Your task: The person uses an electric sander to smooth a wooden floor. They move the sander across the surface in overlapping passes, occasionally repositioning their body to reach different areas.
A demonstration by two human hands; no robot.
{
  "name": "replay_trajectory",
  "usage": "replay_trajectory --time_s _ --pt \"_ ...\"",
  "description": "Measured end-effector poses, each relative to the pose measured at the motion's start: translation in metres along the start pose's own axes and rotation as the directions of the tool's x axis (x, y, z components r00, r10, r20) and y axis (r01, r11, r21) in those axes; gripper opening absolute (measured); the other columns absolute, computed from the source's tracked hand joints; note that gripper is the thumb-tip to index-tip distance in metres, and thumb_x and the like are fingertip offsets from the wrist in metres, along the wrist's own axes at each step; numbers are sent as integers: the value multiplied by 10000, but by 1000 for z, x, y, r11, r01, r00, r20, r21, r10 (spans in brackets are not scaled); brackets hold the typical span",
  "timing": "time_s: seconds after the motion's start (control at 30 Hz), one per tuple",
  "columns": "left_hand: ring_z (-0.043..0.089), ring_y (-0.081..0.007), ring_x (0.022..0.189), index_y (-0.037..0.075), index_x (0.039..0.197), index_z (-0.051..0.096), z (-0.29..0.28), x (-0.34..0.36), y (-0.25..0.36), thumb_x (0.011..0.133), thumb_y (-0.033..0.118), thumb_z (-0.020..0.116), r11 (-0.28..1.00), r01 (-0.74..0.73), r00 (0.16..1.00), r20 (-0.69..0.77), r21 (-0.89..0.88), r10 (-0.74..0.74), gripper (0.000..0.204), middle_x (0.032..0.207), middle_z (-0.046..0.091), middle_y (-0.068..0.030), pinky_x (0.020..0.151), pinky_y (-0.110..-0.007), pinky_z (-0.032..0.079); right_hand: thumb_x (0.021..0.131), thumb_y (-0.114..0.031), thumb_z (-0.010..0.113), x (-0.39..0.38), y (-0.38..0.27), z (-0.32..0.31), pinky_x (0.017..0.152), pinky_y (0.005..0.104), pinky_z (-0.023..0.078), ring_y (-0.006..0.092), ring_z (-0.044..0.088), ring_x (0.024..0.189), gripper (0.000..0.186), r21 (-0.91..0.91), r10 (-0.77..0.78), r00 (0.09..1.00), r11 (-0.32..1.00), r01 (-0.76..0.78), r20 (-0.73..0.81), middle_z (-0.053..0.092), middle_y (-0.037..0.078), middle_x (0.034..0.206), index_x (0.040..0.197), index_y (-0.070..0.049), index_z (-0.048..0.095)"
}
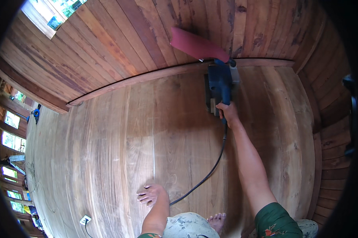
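My right hand [228, 112] grips the rear handle of a dark blue belt sander [219, 85], which sits on the wooden plank floor [95, 150] near the far wall. A red dust bag [194, 41] rises from the sander's front toward the upper left, and a black cord [207, 176] runs from its handle down past my knee. My left hand [150, 194] lies low with fingers spread on the floor, beside a pale seam between boards, with nothing held.
Wooden plank walls [139, 31] rise ahead and at the right, with a baseboard [171, 69] along the floor. A power socket block [85, 220] lies at lower left. Farther left are a blue tool [36, 115], a metal ladder [17, 160] and windows. My bare foot [217, 221] is below.
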State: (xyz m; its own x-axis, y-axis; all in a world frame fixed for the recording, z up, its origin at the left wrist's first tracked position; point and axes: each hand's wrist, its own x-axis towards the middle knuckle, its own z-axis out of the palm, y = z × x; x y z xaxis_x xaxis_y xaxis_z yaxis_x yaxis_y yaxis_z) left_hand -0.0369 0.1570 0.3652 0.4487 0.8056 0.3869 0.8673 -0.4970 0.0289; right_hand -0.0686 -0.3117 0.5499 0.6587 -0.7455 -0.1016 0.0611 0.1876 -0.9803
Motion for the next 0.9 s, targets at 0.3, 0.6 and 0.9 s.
replay_trajectory --time_s 0.3,0.6,0.9 --pt "421 -287 1458 144 1559 432 -19 -4 5 1022 474 456 1000 1 1000 18 6 -1 631 1597 423 -117 1109 -587 341 855 -142 728 -7 8 18 457 306 425 138 537 457 176 -22 -22 999 999 23 48 571 29 585 762 -66 599" --pt "417 -292 1462 140 1562 428 -35 -3 5 1022 473 453 1000 24 999 34 18 -24 635 1601 419 -123 1112 -590 338 847 -158 713 -8 2 29 460 328 417 156 539 430 226 -64 -11 1000 998 11 -9 574 37 565 686 -44 602" --pt "412 -297 1466 137 1565 425 -57 1 5 1022 472 451 994 106 993 54 15 -106 639 1604 414 -128 1114 -593 336 851 -162 714 -19 -3 11 458 329 405 148 514 426 216 -92 -17 1000 996 15 -23 557 26 555 696 -61 603"
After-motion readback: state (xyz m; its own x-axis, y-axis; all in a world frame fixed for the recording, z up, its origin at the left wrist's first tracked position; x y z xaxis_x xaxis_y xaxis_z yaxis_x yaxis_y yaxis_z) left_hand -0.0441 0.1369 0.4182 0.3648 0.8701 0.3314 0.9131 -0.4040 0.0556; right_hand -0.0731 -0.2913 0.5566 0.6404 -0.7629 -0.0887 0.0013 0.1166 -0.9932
